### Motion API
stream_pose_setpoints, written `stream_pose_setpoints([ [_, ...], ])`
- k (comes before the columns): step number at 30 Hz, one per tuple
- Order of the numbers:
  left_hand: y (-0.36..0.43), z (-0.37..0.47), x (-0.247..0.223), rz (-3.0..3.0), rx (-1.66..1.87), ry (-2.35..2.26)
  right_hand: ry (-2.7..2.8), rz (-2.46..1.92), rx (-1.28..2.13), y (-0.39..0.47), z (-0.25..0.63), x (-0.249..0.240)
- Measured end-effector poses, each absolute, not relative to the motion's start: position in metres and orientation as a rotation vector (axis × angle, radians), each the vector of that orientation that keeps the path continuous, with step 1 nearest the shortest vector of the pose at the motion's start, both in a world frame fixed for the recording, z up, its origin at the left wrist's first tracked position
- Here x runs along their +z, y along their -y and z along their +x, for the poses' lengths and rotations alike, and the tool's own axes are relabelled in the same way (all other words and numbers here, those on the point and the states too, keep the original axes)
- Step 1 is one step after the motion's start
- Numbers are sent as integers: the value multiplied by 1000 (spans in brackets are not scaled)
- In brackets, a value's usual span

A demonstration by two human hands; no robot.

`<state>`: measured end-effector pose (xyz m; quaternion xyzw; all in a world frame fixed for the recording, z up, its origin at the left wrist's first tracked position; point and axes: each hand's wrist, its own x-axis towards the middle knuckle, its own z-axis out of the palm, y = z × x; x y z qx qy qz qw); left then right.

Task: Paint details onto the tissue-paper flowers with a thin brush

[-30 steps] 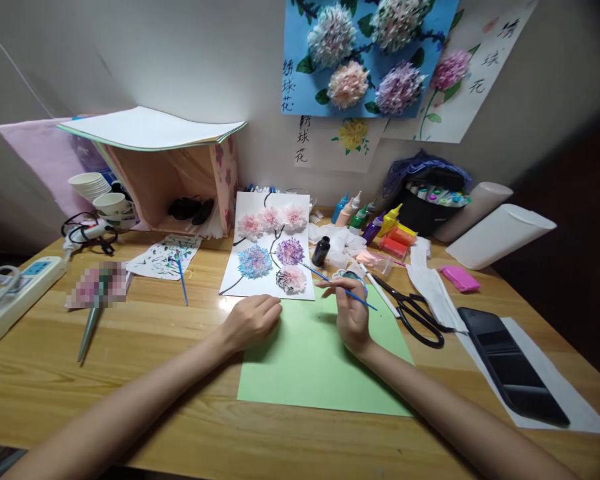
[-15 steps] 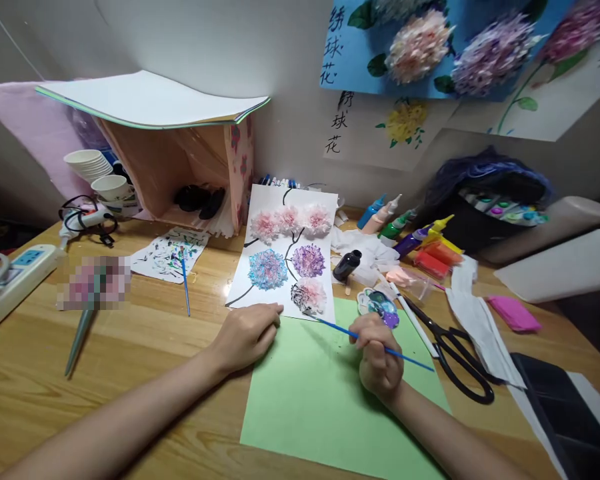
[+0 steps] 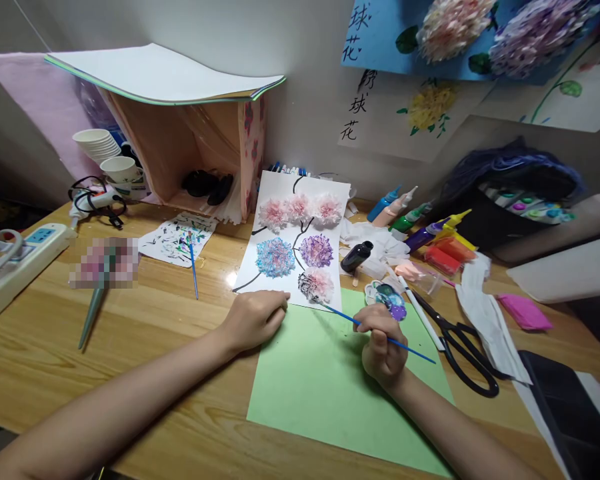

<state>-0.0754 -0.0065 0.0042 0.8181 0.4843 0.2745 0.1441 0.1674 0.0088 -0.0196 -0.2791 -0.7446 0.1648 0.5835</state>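
Note:
A thin blue paintbrush (image 3: 405, 347) is pinched in my right hand (image 3: 384, 340), which is closed over the green sheet (image 3: 330, 393). Its tip meets the lower edge of the pink-and-white flower (image 3: 320, 285), whose left side carries black streaks. This flower is on a white paper sheet (image 3: 247, 270) with other raised flowers in pink, blue and purple, joined by black painted stems. My left hand (image 3: 257, 319) lies flat at the sheet's lower left edge, fingertips on or beside it. Nothing shows in that hand.
Right of the sheet are a tilted black bottle (image 3: 356, 257), a paint palette (image 3: 387, 300), black scissors (image 3: 465, 350) and several paint bottles (image 3: 415, 217). Leftward lie a paint-marked tissue (image 3: 167, 240), a second blue brush (image 3: 194, 270) and a power strip (image 3: 25, 267). A pink box (image 3: 253, 153) stands behind.
The camera view has shifted, moving the scene slightly right and up. The brush tip stays at the lower flower, and both hands keep nearly the same place on the paper.

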Motion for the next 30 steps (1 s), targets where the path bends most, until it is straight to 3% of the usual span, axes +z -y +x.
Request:
stream_pose_setpoints([
  [13,5,-73,5,2279,764,-1514,1930,-593,215,-7,170,-18],
  [30,3,-73,4,2225,833,-1501,2014,-593,259,-6,169,-13],
])
